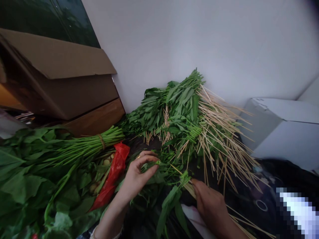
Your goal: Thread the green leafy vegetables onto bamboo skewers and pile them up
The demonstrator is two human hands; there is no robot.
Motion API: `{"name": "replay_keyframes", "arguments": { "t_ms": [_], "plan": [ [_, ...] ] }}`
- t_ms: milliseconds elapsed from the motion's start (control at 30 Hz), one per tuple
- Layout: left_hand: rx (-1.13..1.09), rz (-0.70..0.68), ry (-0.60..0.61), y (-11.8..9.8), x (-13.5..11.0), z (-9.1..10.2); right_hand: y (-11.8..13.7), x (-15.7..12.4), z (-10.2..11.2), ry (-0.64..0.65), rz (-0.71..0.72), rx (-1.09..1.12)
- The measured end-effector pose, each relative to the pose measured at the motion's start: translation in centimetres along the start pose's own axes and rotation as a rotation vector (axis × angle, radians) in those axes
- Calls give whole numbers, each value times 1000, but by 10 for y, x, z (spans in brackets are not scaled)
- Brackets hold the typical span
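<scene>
Right hand: gripping thin pale wooden sticks, long-leaved green stems bunched near their tips | left hand: pinching bright-green stalk, apart | step, I judge: skewering; next calls for lining stalk to stick | beyond: heaped dark-green leafy bundles

Holds the left forearm on a slant, rising rightward from the bottom edge into the left hand. Presses the index finger and thumb into a pinch at the tips, with a gap nearer their bases, and bends the other fingers above (partly hidden behind the index). Angles the right forearm in from the lower right. Carries the right hand lower, apart from the left, shows its back to the camera and curls its fingers under, mostly out of sight.
</scene>
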State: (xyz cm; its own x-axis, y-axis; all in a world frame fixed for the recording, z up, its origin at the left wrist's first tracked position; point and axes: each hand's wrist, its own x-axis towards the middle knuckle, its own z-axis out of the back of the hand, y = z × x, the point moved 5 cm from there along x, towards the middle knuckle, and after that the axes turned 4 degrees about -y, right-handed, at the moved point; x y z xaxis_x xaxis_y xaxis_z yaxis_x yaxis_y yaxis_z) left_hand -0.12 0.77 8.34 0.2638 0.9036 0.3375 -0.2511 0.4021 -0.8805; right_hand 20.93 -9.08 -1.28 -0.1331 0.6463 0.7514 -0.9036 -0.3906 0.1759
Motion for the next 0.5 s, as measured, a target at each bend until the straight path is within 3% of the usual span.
{"name": "replay_keyframes", "arguments": {
  "t_ms": [100, 267, 500],
  "plan": [
    [-183, 45, -74, 2, 4, -1, 1, 1, 1, 1, -2, 5],
    [-440, 262, -143, 30, 0, -16, 2, 3, 2, 9, -12, 14],
    [-490, 408, -167, 51, -8, -35, 7, 8, 6, 43, -38, 74]
  ]
}}
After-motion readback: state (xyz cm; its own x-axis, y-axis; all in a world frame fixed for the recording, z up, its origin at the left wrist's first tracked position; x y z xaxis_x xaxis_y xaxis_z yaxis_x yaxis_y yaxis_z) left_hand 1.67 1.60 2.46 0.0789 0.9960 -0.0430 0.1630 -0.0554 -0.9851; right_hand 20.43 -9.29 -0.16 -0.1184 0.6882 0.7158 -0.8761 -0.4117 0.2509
